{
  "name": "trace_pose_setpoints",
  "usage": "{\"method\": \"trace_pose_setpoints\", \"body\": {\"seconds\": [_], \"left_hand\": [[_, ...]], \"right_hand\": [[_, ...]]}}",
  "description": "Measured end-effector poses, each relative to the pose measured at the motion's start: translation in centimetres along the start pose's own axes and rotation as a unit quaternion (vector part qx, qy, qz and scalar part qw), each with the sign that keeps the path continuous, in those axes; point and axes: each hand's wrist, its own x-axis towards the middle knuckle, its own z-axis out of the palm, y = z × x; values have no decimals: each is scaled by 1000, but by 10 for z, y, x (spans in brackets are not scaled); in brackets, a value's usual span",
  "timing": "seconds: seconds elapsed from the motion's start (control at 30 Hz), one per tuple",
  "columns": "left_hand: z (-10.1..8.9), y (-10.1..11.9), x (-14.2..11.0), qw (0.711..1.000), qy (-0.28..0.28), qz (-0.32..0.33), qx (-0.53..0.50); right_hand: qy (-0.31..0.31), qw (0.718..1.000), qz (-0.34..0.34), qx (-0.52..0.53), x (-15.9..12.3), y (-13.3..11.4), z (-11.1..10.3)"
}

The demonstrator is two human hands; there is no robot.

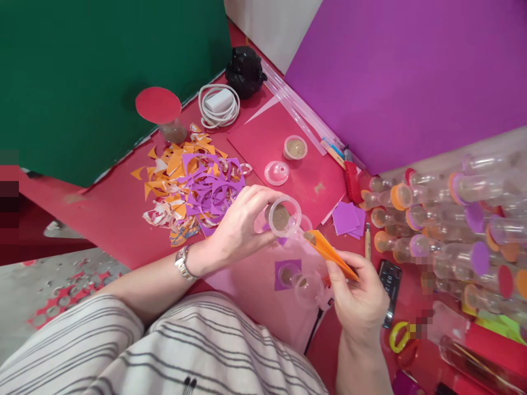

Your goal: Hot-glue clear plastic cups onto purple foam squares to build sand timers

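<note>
My left hand (239, 222) is closed around a small clear plastic cup (280, 217) with a grey-brown filling inside, its round rim tilted toward me. In my right hand (358, 288) an orange paper piece (332, 255), bent or folded, is pinched between thumb and fingers. Its far end comes close to the clear plastic parts beside the cup; I cannot tell whether they touch. Below the two hands, a purple square (278, 281) lies under a clear filled cup, and a wider clear rim (308, 291) is next to it.
Orange and purple paper scraps (214, 184) are heaped at left. Farther back are a filled cup (295, 147), a clear lid (276, 173), a coiled white cable (219, 104) and a black bag (245, 71). Several clear bottle-like pieces (473, 189), purple squares (348, 218) and a phone (390, 291) occupy the right.
</note>
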Motion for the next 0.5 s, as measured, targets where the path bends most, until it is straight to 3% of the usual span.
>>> {"method": "trace_pose_setpoints", "body": {"seconds": [0.5], "left_hand": [[0,-2,2,1000,-19,-9,8]], "right_hand": [[-11,1000,-7,-27,0,-1,-1]]}}
